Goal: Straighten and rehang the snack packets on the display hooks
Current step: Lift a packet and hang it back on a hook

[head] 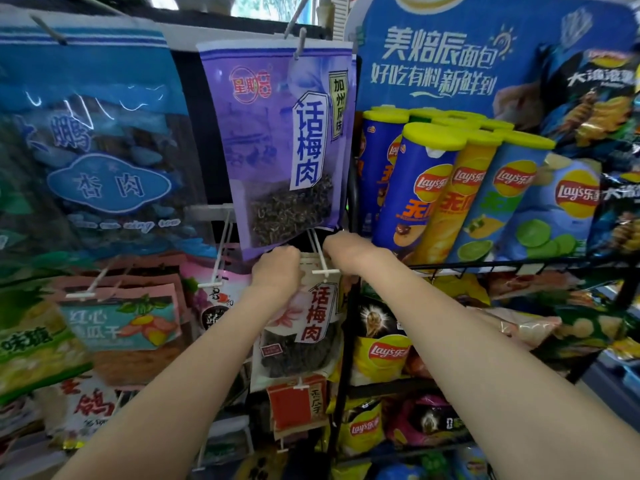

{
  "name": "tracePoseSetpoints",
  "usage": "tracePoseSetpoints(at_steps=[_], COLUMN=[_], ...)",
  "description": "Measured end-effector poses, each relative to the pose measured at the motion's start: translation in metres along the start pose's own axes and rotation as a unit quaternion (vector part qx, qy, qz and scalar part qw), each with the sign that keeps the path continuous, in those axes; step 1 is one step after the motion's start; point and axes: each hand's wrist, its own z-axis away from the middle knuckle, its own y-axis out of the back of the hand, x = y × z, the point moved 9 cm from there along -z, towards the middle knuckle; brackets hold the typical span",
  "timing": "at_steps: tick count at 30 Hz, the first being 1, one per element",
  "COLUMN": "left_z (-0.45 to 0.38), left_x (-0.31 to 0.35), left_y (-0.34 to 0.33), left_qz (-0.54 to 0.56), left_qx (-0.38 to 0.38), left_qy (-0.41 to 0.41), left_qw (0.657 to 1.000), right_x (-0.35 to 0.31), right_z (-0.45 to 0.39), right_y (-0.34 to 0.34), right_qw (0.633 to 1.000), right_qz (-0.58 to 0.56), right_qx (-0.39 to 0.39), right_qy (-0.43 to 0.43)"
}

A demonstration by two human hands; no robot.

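A white and pink plum snack packet (311,327) hangs on a white display hook (323,266) at the centre of the rack. My left hand (275,268) grips the packet's top left corner. My right hand (341,252) is closed at the packet's top right, beside the hook's shaft; its fingers are hidden behind the knuckles. Several more packets sit behind the front one on the same hook. A large purple plum packet (280,143) hangs just above, its lower edge touching my hands.
A blue apricot packet (100,147) hangs at the left, pink and teal packets (121,317) below it. A red packet (298,407) hangs under my arms. At the right, a black wire rack (485,265) carries chip tubes (426,188) and chip bags.
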Motion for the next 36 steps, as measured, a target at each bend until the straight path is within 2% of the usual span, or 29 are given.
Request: tracePoseSetpoints(at_steps=[5,11,15,18,21,23,26,29,33,36], left_z=[-0.006,-0.016,-0.012,0.018,0.061,0.084,0.107,0.118,0.122,0.126], left_x=[-0.005,-0.01,-0.007,-0.002,0.0,-0.002,-0.016,-0.041,-0.067,-0.075], left_y=[-0.001,-0.004,-0.006,-0.013,-0.016,-0.013,-0.015,-0.006,0.034,0.034], left_qz=[0.016,0.01,0.026,0.037,0.027,-0.015,0.028,0.063,0.087,0.049], left_qx=[0.024,0.022,0.038,0.085,0.125,0.15,0.117,0.099,0.142,0.117], left_qy=[0.003,0.024,0.008,-0.05,-0.136,-0.198,-0.234,-0.2,-0.141,-0.165], left_qw=[1.0,0.999,0.999,0.994,0.983,0.968,0.965,0.973,0.976,0.978], right_x=[-0.004,-0.004,0.001,0.008,0.023,0.019,-0.011,-0.047,-0.077,-0.106], right_z=[0.009,0.002,0.003,0.013,0.038,0.058,0.088,0.098,0.091,0.065], right_y=[-0.004,0.0,-0.002,0.0,0.031,0.05,0.053,0.031,0.034,0.022], right_qw=[0.999,0.998,0.997,0.988,0.943,0.936,0.94,0.957,0.935,0.943], right_qz=[0.025,0.017,-0.029,-0.127,-0.281,-0.278,-0.241,-0.182,-0.222,-0.256], right_qx=[0.009,0.054,0.06,0.084,0.176,0.217,0.238,0.226,0.271,0.19], right_qy=[0.028,-0.009,-0.025,-0.019,-0.025,-0.002,0.026,0.025,0.055,0.092])
